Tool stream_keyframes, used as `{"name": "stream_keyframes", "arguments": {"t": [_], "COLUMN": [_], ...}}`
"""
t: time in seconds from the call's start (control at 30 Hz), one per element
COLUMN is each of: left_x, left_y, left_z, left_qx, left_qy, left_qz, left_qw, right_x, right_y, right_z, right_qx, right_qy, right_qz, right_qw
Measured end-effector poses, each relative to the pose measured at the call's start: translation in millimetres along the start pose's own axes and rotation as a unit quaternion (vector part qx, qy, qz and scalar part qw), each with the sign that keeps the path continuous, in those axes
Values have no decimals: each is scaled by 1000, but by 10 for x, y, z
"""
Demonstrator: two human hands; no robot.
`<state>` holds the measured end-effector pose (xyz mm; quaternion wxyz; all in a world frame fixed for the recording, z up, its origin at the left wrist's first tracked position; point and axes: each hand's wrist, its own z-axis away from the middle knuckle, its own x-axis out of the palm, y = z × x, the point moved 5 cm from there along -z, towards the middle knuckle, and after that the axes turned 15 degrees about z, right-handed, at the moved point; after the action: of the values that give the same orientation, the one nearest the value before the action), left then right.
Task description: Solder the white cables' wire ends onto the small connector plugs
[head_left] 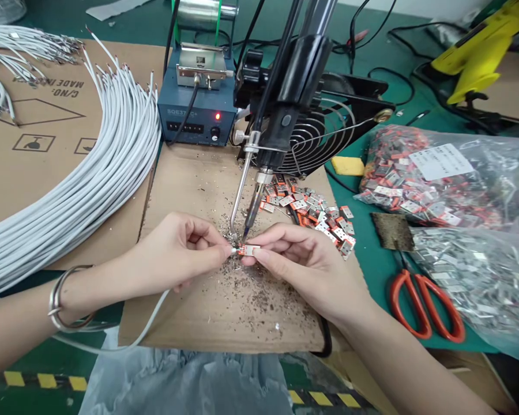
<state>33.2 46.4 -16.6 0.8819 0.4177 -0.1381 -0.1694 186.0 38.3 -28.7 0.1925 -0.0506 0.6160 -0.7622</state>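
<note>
My left hand [179, 251] pinches the end of a white cable [149, 323] that loops down under my wrist. My right hand [305, 259] pinches a small orange and silver connector [247, 249]. Cable end and connector meet just beneath the tip of a fixed soldering iron [254, 202] and its solder feed tube [240, 193]. All this sits over a cardboard pad [199, 190] speckled with solder bits. A bracelet circles my left wrist.
A big bundle of white cables [90, 173] lies left on cardboard. Loose connectors [315, 210] pile behind my right hand. Bags of parts [436, 178], orange scissors [424, 302], a blue solder station [196, 109], a fan [324, 138] and a yellow sponge [347, 166] surround the pad.
</note>
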Motion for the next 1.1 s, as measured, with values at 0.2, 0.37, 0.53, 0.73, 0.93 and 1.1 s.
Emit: {"name": "stream_keyframes", "arguments": {"t": [0.2, 0.37, 0.53, 0.73, 0.93, 1.1], "left_x": [-11, -8, -3, -20, -13, -12], "left_y": [-31, -42, -13, -20, -28, -10], "left_z": [-13, -32, -27, -24, -28, -23], "left_qx": [-8, -14, -11, 12, 15, 23], "left_qy": [6, 3, 4, 5, 8, 6], "left_qz": [-9, -18, -17, -11, -8, 4], "left_qw": [1000, 1000, 1000, 1000, 1000, 1000], "right_x": [27, 37, 27, 31, 31, 28], "right_y": [11, 32, 45, 39, 45, 52], "right_z": [-14, -17, -32, -48, -28, -30], "right_qx": [14, 28, 45, 34, 26, 25], "right_qy": [-3, -9, -15, -31, -28, -21], "right_qz": [-9, -20, -48, -60, -69, -68], "right_qw": [1000, 999, 998, 997, 997, 997]}}
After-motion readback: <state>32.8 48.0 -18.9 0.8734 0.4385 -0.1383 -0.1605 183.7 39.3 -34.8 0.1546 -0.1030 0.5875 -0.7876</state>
